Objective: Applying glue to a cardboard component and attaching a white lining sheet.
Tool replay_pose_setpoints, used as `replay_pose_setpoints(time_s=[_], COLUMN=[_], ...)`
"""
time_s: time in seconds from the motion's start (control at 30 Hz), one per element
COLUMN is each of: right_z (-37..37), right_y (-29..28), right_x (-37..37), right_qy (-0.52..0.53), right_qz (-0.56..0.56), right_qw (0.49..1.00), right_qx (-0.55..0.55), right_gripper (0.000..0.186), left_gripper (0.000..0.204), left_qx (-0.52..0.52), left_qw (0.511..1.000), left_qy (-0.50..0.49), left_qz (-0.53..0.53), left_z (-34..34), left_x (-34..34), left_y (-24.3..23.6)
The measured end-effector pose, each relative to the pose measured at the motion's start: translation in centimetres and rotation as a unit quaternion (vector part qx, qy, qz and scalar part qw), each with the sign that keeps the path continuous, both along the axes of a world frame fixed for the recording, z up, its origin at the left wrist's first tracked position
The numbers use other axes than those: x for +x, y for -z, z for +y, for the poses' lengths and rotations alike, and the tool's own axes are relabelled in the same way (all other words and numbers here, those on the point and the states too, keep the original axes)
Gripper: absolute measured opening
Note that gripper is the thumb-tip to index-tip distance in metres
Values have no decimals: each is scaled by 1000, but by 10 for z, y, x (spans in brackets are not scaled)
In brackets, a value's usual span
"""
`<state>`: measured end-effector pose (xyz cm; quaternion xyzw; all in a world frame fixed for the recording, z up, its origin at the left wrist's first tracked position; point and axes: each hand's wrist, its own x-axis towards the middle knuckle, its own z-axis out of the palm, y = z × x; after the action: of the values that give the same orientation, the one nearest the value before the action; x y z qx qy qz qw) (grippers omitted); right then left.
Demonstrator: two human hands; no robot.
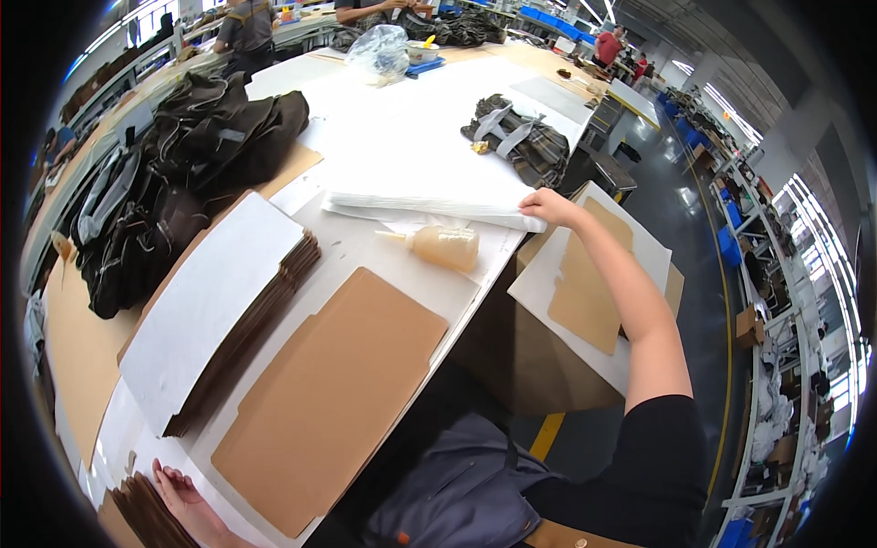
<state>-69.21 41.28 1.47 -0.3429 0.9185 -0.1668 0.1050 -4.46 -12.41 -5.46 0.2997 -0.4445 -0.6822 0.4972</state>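
My right hand (545, 206) reaches out and pinches the right end of a long white layered bundle of strips (420, 208), paper or cloth, I cannot tell which. Just below this bundle a squeeze bottle (445, 248) of amber liquid lies on its side, its nozzle to the left. A flat brown cardboard piece (333, 397) rests along the near table edge. At the lower left my left hand (178, 498) is open, fingers loosely bent, beside a stack of brown pieces (146, 513). Further up stands a stack of boards (219, 306) with a white top sheet and brown edges.
Dark garments (187, 173) are heaped at the far left. A bundle of checked dark cloth (521, 142) lies at the table's right edge. Below that edge stands a carton (566, 338) with sheets on top. A clear plastic bag (377, 55) is farther back, near other people at work.
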Motion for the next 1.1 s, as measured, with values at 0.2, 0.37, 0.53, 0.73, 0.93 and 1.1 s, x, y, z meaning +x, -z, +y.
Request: replay_pose_setpoints(time_s=[0.2,0.37,0.53,0.73,0.93,1.1], right_z=[1,26,7,0,14,13], right_y=[7,9,1,17,8,-6], right_x=[-24,-24,6,47,22,-13], right_qy=[69,104,131,-51,58,44], right_qz=[-129,-149,-247,187,80,-88], right_qw=[989,979,941,981,995,995], right_qx=[-31,-90,-188,24,10,-2], right_gripper=[26,26,30,41,23,28], left_gripper=[33,32,29,27,26,27], left_qx=[2,2,10,-12,-22,-14], left_qw=[1000,1000,1000,1000,1000,1000], left_qy=[-26,12,-19,-2,11,-8], left_qz=[-11,-8,21,-1,-7,-4], left_z=[-2,-2,15,17,15,18], left_x=[-1,-24,-12,-14,-15,-15], left_y=[-2,4,-19,-17,-15,-18])
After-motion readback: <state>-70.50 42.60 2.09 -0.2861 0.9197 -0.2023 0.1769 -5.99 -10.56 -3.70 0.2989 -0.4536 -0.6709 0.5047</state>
